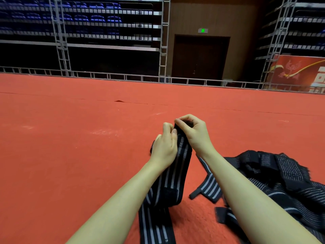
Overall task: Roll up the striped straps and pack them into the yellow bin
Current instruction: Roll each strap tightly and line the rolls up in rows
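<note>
Red carpet (pixel 70 138) covers the floor of a dim hall, running back to a low metal rail (pixel 123 77), with tiers of folded blue seats (pixel 79 18) behind scaffolding on the left, a dark double door (pixel 199 57) under a green exit sign (pixel 203 30) in the middle, and a red banner (pixel 299 73) at the far right. From the head view, two bare forearms reach forward over the carpet and meet at the top end of one striped strap (pixel 177 173), black with grey lines. The left hand (pixel 166 147) has its fingers curled round the strap's left edge near the top, thumb pressed against the fabric. The right hand (pixel 195 132) pinches the very top end of the same strap between curled fingers and thumb, just beside the left hand's fingertips. Below the hands the strap hangs and then folds onto the carpet, its lower length trailing toward the bottom edge between the forearms. A loose pile of more striped straps (pixel 274 176) lies on the carpet to the right, partly under the right forearm, with one strap end (pixel 205 189) sticking out toward the middle. No yellow bin shows in this view.
</note>
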`<action>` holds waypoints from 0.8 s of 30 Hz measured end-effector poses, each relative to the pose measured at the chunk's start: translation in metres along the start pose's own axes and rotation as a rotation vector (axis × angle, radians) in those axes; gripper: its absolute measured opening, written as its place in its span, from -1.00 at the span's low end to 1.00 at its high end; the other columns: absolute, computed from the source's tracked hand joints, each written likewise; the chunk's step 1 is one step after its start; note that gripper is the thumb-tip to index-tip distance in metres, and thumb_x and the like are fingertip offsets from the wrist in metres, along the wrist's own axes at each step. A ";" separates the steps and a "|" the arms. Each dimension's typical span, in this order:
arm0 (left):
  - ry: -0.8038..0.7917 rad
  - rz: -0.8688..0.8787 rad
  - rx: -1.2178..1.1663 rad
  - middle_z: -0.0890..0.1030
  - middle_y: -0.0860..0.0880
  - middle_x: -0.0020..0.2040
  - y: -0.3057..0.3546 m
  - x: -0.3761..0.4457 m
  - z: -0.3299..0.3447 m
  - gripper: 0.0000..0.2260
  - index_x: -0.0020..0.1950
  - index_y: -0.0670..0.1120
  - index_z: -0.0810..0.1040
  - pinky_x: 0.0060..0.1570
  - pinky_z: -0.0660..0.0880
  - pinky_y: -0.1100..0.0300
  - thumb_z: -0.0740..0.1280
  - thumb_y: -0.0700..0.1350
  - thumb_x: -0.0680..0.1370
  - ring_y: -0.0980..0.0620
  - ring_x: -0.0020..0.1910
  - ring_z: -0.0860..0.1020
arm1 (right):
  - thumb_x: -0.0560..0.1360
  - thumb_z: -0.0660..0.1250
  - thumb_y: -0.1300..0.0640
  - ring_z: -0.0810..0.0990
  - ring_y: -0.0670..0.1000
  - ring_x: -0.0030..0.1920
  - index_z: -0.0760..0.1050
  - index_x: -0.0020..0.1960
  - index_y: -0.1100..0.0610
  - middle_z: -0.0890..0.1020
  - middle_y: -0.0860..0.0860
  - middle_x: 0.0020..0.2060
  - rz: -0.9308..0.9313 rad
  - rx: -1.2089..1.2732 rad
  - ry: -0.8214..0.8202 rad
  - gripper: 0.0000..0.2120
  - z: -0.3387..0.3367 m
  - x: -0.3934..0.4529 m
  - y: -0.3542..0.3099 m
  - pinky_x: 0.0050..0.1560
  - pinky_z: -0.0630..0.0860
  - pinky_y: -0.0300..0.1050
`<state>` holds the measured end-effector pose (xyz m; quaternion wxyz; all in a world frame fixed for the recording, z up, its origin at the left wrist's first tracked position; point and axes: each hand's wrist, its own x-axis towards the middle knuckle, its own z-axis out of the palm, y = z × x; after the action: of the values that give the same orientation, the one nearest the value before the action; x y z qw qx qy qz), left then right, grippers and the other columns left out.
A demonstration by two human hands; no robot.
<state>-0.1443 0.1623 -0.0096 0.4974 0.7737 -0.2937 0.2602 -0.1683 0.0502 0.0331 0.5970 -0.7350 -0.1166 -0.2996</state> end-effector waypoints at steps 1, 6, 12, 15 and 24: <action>0.006 -0.001 -0.007 0.30 0.10 -0.42 0.001 0.000 0.000 -0.88 -0.05 0.01 0.18 -0.33 0.25 -0.01 -0.02 0.04 0.59 -0.26 -0.33 0.40 | 0.50 0.39 0.22 0.58 -0.13 -0.25 0.60 -0.16 0.23 0.65 0.02 -0.28 -0.009 -0.004 0.024 -0.91 0.001 0.001 0.000 -0.17 0.51 -0.24; -0.085 -0.106 -0.192 0.42 -0.08 -0.38 0.011 0.005 -0.006 -0.90 0.09 -0.06 0.20 -0.33 0.30 -0.02 0.09 -0.07 0.65 -0.03 -0.42 0.37 | 0.49 0.40 0.23 0.58 -0.15 -0.29 0.64 -0.19 0.16 0.67 -0.02 -0.31 -0.056 -0.024 0.084 -0.91 0.001 0.005 -0.001 -0.21 0.49 -0.28; -0.361 -0.170 -0.060 0.43 0.06 -0.29 0.008 0.008 -0.022 -0.76 -0.05 -0.11 0.34 -0.30 0.28 0.14 0.22 0.06 0.59 0.06 -0.32 0.38 | 0.48 0.40 0.27 0.57 -0.23 -0.27 0.64 -0.18 0.13 0.66 -0.13 -0.30 -0.078 0.019 0.155 -0.90 -0.001 0.016 -0.008 -0.17 0.47 -0.35; -0.411 -0.122 -0.010 0.45 -0.01 -0.24 0.007 0.010 -0.026 -0.77 0.04 -0.16 0.30 -0.27 0.30 0.11 0.17 0.01 0.62 0.03 -0.28 0.40 | 0.53 0.36 0.21 0.60 -0.23 -0.11 0.62 -0.01 0.14 0.67 -0.09 -0.13 -0.040 0.057 0.128 -0.91 -0.002 0.016 -0.005 -0.06 0.48 -0.36; -0.204 -0.141 -0.072 0.54 -0.06 -0.20 0.015 0.035 -0.041 -0.77 -0.03 -0.12 0.21 -0.23 0.45 0.00 0.13 0.03 0.64 -0.06 -0.22 0.54 | 0.53 0.37 0.17 0.65 0.05 0.03 0.50 0.13 0.06 0.66 0.10 0.01 0.155 0.095 -0.200 -0.81 -0.015 -0.003 0.020 0.01 0.58 -0.07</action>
<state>-0.1358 0.1883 0.0390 0.5096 0.7965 -0.2967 0.1339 -0.1648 0.0310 0.0163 0.6378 -0.7389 -0.1327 -0.1719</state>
